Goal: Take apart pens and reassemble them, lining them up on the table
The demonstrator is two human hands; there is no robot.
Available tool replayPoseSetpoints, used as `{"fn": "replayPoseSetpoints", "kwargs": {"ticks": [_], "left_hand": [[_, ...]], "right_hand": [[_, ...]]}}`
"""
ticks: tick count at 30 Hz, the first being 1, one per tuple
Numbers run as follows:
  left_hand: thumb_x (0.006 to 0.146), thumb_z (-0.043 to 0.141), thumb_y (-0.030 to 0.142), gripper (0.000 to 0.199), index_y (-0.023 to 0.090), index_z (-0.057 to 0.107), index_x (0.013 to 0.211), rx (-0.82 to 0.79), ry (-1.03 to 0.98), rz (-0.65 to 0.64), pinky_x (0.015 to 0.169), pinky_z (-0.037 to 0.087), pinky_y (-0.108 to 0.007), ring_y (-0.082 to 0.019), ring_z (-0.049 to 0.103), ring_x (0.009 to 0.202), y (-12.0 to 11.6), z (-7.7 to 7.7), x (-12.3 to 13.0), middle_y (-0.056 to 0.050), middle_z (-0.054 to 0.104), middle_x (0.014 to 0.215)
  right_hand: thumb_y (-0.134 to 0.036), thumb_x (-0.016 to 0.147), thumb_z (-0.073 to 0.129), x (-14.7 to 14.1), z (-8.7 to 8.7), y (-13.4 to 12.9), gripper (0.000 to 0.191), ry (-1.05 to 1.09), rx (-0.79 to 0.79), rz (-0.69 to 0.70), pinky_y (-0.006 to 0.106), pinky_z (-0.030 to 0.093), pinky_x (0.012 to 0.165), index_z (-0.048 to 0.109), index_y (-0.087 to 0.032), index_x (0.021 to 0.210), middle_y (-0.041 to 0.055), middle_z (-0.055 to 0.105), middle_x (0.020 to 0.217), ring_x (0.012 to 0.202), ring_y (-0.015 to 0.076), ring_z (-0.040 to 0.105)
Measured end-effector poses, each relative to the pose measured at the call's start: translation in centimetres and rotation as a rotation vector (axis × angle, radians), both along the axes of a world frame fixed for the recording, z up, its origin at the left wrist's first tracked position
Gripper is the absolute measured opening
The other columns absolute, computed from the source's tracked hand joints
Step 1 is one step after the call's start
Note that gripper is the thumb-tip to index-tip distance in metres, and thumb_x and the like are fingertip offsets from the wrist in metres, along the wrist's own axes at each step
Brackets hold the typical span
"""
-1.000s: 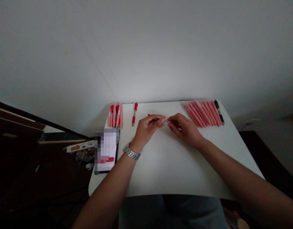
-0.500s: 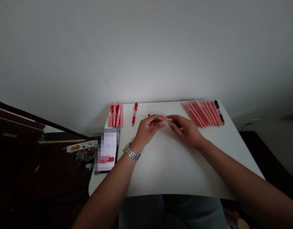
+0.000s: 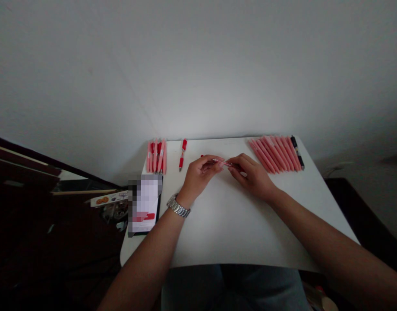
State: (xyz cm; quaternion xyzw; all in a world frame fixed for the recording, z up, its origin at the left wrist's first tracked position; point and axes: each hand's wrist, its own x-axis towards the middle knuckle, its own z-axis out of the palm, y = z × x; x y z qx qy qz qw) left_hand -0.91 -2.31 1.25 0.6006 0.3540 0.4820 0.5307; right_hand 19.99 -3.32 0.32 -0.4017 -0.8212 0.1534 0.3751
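Over the middle of the white table (image 3: 237,224), my left hand (image 3: 200,175) and my right hand (image 3: 252,175) meet fingertip to fingertip around a thin pen refill (image 3: 223,162). Both pinch it, the left at its left end, the right at its right end. Something small and red (image 3: 202,156) shows just behind my left fingers; whether it lies in the hand or on the table I cannot tell. A silver watch (image 3: 178,207) is on my left wrist.
A row of several pink pen barrels (image 3: 276,153) plus one black pen (image 3: 297,151) lies at the back right. A bundle of red-and-pink pens (image 3: 156,156) and a single red pen (image 3: 182,160) lie at the back left. A phone (image 3: 144,204) rests at the left edge.
The refill between my fingertips shifted slightly, tilting a little then levelling. Both hands stayed nearly in place.
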Motion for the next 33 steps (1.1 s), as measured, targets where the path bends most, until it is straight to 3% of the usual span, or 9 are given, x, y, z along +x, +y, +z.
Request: {"fn": "replayPoseSetpoints", "kwargs": {"ticks": [10, 15, 19, 33], "left_hand": [[0.085, 0.077, 0.042, 0.03, 0.017, 0.075, 0.102, -0.009, -0.011, -0.009, 0.085, 0.058, -0.029, -0.015, 0.071, 0.087, 0.04, -0.19, 0.12, -0.008, 0.076, 0.101], [0.084, 0.077, 0.044, 0.031, 0.017, 0.075, 0.101, -0.001, -0.014, -0.012, 0.085, 0.058, -0.03, -0.015, 0.071, 0.087, -0.02, 0.0, 0.15, -0.008, 0.076, 0.103], [0.084, 0.077, 0.045, 0.033, 0.017, 0.074, 0.102, 0.002, -0.007, 0.0, 0.085, 0.058, -0.03, -0.016, 0.071, 0.087, -0.03, 0.08, 0.12, -0.009, 0.076, 0.103], [0.084, 0.077, 0.046, 0.034, 0.017, 0.074, 0.101, 0.014, 0.057, 0.03, 0.084, 0.059, -0.029, -0.015, 0.072, 0.086, 0.01, -0.06, -0.07, -0.009, 0.076, 0.102]], "right_hand": [[-0.033, 0.098, 0.057, 0.09, -0.57, -0.23, 0.016, -0.021, -0.064, -0.072, 0.026, 0.045, 0.059, 0.056, -0.023, 0.11, 0.0017, 0.065, 0.081, 0.063, 0.0142, 0.056], [-0.032, 0.103, 0.05, 0.11, -0.11, -0.25, 0.029, -0.022, -0.033, -0.034, 0.032, 0.051, 0.073, 0.056, -0.021, 0.13, 0.007, 0.068, 0.094, 0.078, 0.019, 0.063], [-0.029, 0.106, 0.041, 0.04, 0.13, -0.15, 0.031, -0.033, 0.012, 0.015, 0.037, 0.051, 0.081, 0.059, -0.022, 0.13, 0.0103, 0.066, 0.099, 0.09, 0.0233, 0.064], [-0.029, 0.1, 0.055, -0.06, -0.07, -0.23, 0.013, -0.032, -0.002, -0.042, 0.026, 0.047, 0.061, 0.059, -0.021, 0.11, 0.0046, 0.063, 0.091, 0.066, 0.0135, 0.057]]}}
